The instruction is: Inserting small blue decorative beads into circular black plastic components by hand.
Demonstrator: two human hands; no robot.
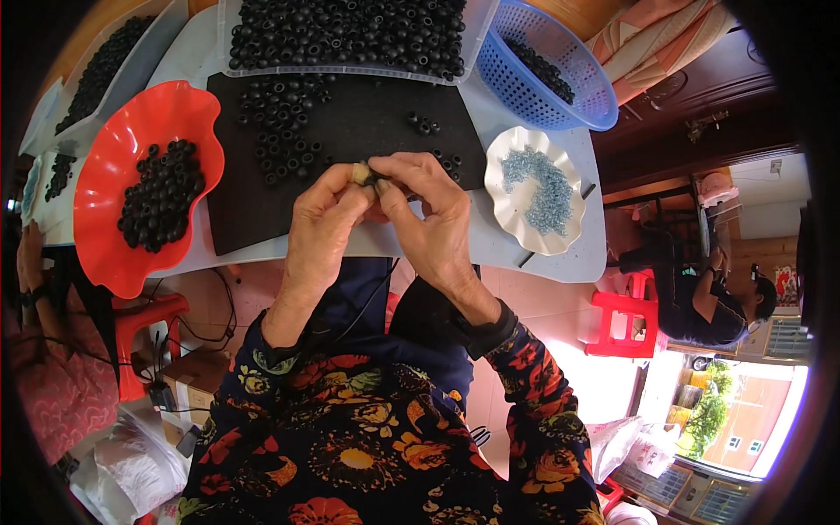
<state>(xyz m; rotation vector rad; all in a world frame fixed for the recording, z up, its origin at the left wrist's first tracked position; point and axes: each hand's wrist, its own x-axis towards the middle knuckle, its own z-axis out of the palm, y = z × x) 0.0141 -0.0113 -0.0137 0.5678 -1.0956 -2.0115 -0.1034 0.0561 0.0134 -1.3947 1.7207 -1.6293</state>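
Observation:
My left hand [322, 219] and my right hand [430, 214] meet above the front of a dark mat [376, 114]. Their fingertips are pinched together around a small black part [371, 180], mostly hidden by the fingers. Something yellowish covers a left fingertip. On the mat lie several loose black ring-shaped parts [284, 131], with a few more beside my right fingers. A red scalloped dish [98, 197] to the left holds a heap of similar black parts. Right of my hands, a white wavy-edged dish [510, 229] contains tiny clear bluish pieces [544, 194].
A clear plastic bin [346, 72] full of black parts stands at the table's far side. Beside it is a blue perforated basket [573, 92]. Another bin [153, 66] sits far left. One person [719, 297] sits at right; another person's arm [31, 262] shows at left.

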